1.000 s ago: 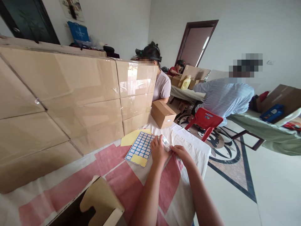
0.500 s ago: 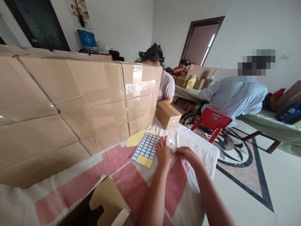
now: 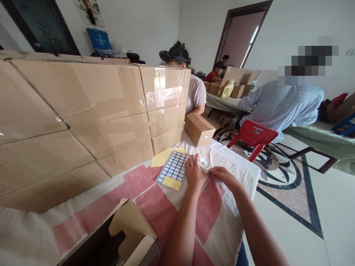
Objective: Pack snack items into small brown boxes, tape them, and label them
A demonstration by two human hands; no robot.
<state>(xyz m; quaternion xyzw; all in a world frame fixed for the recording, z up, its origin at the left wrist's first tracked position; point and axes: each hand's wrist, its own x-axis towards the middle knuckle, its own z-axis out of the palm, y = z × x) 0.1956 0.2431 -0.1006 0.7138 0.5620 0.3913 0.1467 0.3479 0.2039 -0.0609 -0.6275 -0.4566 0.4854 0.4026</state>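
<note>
My left hand (image 3: 193,170) is closed round the side of a small white tape dispenser (image 3: 204,165), holding it on the cloth. At the dispenser's near right end, the fingertips of my right hand (image 3: 220,173) are pinched together; what is between them is too small to make out. Just left of my left hand lies a sheet of blue-bordered labels (image 3: 174,168), with a strip of bare yellow backing along its near edge. Part of a plain yellow sheet (image 3: 161,159) shows behind it.
Stacked, taped cartons (image 3: 111,107) form a wall at left and behind. A small closed box (image 3: 199,130) sits at the table's far end. An open cardboard box (image 3: 138,231) stands front left. Beyond the tablecloth (image 3: 155,203), a person sits on a red chair (image 3: 256,135); others work farther back.
The whole view has shifted slightly. My hands keep nearly the same pose at the dispenser, and the label sheet lies as before.
</note>
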